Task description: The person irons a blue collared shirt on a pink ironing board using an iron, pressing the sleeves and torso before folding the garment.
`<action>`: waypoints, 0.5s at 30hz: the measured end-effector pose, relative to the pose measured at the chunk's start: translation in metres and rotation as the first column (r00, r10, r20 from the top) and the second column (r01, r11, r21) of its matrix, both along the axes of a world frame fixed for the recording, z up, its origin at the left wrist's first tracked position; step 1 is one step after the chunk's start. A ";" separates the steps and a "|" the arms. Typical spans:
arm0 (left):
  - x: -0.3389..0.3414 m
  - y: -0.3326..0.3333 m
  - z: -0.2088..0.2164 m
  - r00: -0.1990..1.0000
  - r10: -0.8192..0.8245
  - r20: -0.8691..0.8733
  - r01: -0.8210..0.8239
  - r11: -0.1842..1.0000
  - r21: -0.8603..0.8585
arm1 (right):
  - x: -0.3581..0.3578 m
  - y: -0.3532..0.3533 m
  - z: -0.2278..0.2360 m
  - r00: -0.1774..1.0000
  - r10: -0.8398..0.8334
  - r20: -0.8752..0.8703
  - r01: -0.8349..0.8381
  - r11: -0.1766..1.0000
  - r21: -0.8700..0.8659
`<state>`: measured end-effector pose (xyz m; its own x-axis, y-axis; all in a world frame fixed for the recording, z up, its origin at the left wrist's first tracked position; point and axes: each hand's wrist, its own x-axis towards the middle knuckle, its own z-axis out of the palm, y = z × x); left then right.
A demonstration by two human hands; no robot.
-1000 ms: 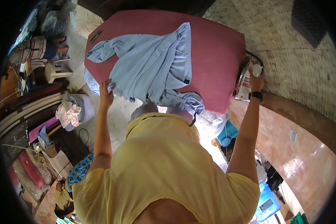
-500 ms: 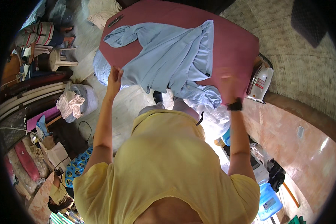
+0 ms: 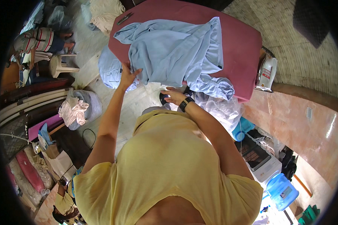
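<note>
A light blue long-sleeved garment [image 3: 165, 52] lies spread and wrinkled over a maroon padded table [image 3: 240, 48]. Part of it is bunched at the near right edge. At the table's near left edge is my left hand [image 3: 127, 77], thumb and fingers apart, the thumb close to the cloth; whether it touches is unclear. My right hand [image 3: 174, 96], with a dark watch on the wrist, hovers in front of my body just below the garment's near edge. Its fingers are stretched out to the left and hold nothing that I can see.
A white iron [image 3: 266, 73] stands at the table's right end. A small metal tool [image 3: 124, 18] lies at the far left corner. Blue cloth [image 3: 110, 69] hangs beside the left edge, clear plastic [image 3: 218, 107] below the near edge. Another person [image 3: 37, 39] is at the far left.
My right hand has swung left from the table's right side to in front of my body. My left hand has moved slightly right, its fingers now spread. The garment's left part lies fuller and rearranged.
</note>
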<state>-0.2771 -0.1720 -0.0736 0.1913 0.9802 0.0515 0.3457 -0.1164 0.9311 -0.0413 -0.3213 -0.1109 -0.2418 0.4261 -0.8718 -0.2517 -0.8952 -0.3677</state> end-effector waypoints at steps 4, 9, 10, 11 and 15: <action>-0.001 -0.024 0.020 0.978 -0.057 -0.200 0.027 0.988 -0.151 | -0.037 0.016 0.001 0.999 -0.029 -0.031 0.031 0.998 0.058; -0.012 0.001 0.070 0.946 -0.202 0.254 0.311 0.791 -0.526 | -0.045 0.046 0.002 0.973 -0.213 0.084 0.193 0.962 0.195; -0.003 0.003 0.091 0.936 -0.193 0.294 0.318 0.823 -0.471 | -0.039 0.046 -0.001 0.965 -0.240 0.106 0.212 0.951 0.223; -0.001 -0.005 0.125 0.932 -0.155 0.327 0.290 0.860 -0.420 | -0.039 0.037 0.015 0.962 -0.258 0.084 0.225 0.931 0.289; -0.032 -0.012 0.149 0.991 -0.121 0.058 0.123 0.992 -0.029 | 0.007 0.009 0.118 0.784 -0.069 0.617 -0.336 0.788 0.516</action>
